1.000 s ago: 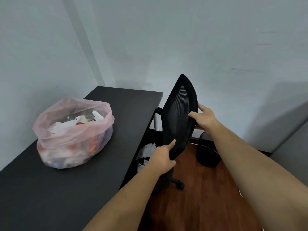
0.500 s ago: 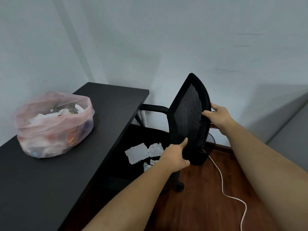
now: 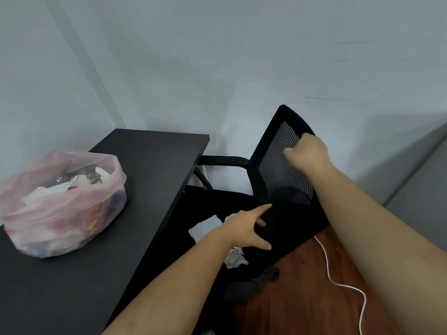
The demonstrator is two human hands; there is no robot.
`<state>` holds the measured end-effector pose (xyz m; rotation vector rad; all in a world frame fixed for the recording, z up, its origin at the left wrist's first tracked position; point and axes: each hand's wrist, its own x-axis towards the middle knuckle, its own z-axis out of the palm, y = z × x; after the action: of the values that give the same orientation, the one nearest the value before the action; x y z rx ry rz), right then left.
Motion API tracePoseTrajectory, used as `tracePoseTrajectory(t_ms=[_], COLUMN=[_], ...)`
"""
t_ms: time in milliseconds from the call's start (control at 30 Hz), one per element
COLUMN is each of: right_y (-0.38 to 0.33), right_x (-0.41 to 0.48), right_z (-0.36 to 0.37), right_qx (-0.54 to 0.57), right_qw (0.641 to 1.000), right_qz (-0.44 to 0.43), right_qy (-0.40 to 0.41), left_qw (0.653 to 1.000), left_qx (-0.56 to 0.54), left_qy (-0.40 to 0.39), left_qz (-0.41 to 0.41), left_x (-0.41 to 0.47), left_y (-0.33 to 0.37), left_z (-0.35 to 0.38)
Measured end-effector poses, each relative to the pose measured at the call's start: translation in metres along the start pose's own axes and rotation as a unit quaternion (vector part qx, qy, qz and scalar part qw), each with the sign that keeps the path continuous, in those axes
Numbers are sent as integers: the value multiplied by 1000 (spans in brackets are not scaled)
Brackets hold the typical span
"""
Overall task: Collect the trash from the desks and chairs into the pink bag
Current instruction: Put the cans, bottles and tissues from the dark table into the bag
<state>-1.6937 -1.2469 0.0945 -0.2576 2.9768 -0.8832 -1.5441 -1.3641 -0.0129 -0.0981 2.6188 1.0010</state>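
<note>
Clearing the chair: right hand (image 3: 308, 153) grips the backrest (image 3: 275, 170), left hand (image 3: 246, 229) spreads open at its base; next, the seat tissues (image 3: 205, 227) need pinching up and carrying to the pink bag (image 3: 65, 213) by the counter's (image 3: 154, 160) left edge.

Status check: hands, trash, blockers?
Left hand open at backrest base; right hand on backrest top, blurred. Tissues on seat, uncollected; bag on desk. Path to tissues looks clear.

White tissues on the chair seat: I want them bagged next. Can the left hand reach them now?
Probably yes: the left hand, open, looks to be right by the white tissues, with nothing between them.
</note>
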Motion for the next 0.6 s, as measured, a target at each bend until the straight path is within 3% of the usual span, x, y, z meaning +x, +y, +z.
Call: tracePoseTrajectory(t_ms=[67,167,367,600], right_y=[-25,-37,-3,67], right_x=[-2,-4,-11,-15], right_z=[37,107,239,355], right_qx=[13,-15,-15,-41], right_qw=[999,994,957,932], right_qz=[-32,-34,89,150], right_qy=[3,-106,-277,-327], left_qw=[999,992,979,954], left_qx=[22,72,107,100], left_qy=[18,9,-25,-101], left_qz=[-43,-102,-173,-263], left_x=[2,8,43,84], left_y=[-36,-95,-209,-292], left_z=[-19,-42,-53,19])
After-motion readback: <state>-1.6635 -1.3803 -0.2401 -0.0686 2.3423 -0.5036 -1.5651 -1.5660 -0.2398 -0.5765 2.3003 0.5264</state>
